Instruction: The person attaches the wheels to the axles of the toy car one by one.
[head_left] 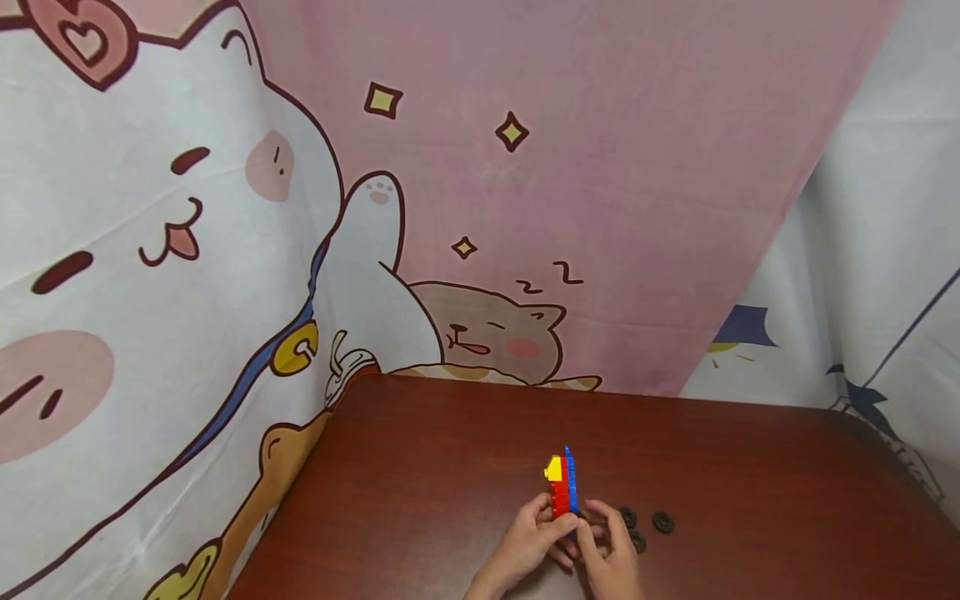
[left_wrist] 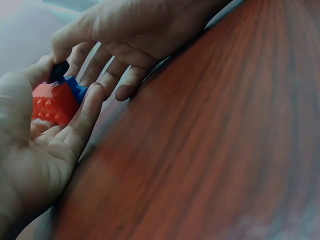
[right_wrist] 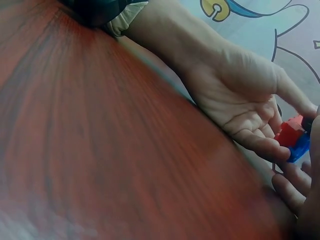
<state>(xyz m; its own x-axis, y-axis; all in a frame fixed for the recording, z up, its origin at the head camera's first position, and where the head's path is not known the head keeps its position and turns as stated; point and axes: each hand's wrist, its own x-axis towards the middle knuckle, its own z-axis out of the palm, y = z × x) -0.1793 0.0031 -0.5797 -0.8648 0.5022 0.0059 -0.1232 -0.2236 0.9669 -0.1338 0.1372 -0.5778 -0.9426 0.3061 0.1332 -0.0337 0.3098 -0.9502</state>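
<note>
A toy built of red, blue and yellow bricks [head_left: 561,483] is held on edge just above the table. My left hand [head_left: 522,546] grips the red bricks [left_wrist: 55,102] between thumb and fingers. Against the lower end, by the blue part [left_wrist: 75,90], sits a small black piece [left_wrist: 58,71] that looks like a wheel. My right hand [head_left: 611,554] pinches this piece, and its other fingers hang loosely beside the toy. In the right wrist view the blue part [right_wrist: 299,148] shows past the left fingers, while the right hand is mostly cut off at the edge.
Several black wheels lie on the brown wooden table [head_left: 420,467] right of the hands: one wheel [head_left: 663,522] apart, another [head_left: 627,517] close to the right fingers, a third wheel [head_left: 637,541] partly hidden. A cloth printed with cartoon cats [head_left: 495,333] hangs behind the table.
</note>
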